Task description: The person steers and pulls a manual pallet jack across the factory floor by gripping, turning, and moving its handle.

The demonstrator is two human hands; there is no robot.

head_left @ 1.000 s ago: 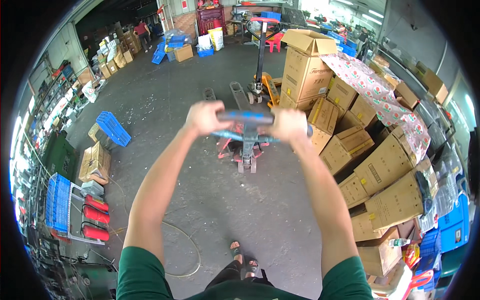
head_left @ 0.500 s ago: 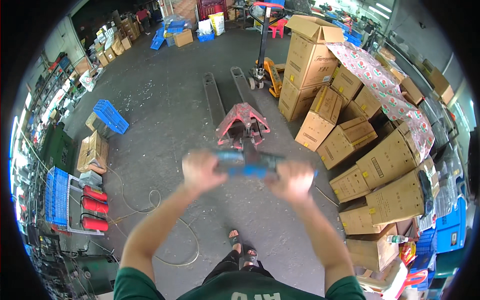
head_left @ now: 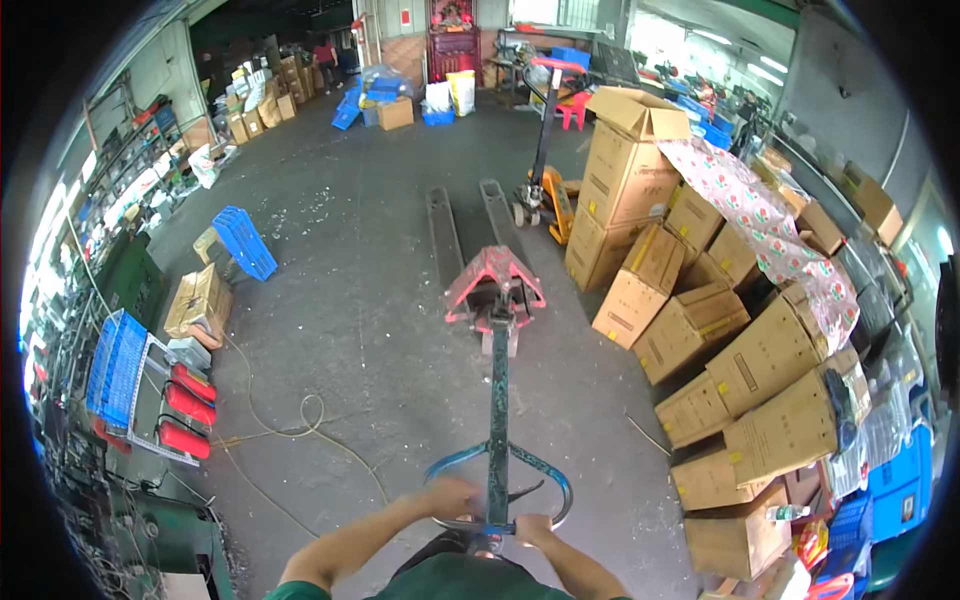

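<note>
A pallet jack with a red frame (head_left: 495, 278) and two dark forks stands ahead of me, forks pointing away. Its long dark-teal shaft (head_left: 498, 400) leans back toward my body and ends in a worn blue loop handle (head_left: 553, 470). At the left part of the loop, close to my body, my left hand (head_left: 452, 497) is closed over the handle, slightly blurred. Right of the shaft, my right hand (head_left: 534, 529) is wrapped round the handle's near bar. A thin curved lever (head_left: 526, 491) shows inside the loop.
Stacked cardboard boxes (head_left: 690, 320) line the right side, partly under a patterned sheet (head_left: 740, 190). An orange pallet jack (head_left: 558, 205) stands beyond them. At left are a blue crate (head_left: 244, 243), red fire extinguishers (head_left: 188, 403) and a looped cable (head_left: 312, 425) on the floor.
The handle has come down and back toward my body with both hands on it. My arms, stretched out before, are now drawn in. The view has tilted up, showing more of the far wall.
</note>
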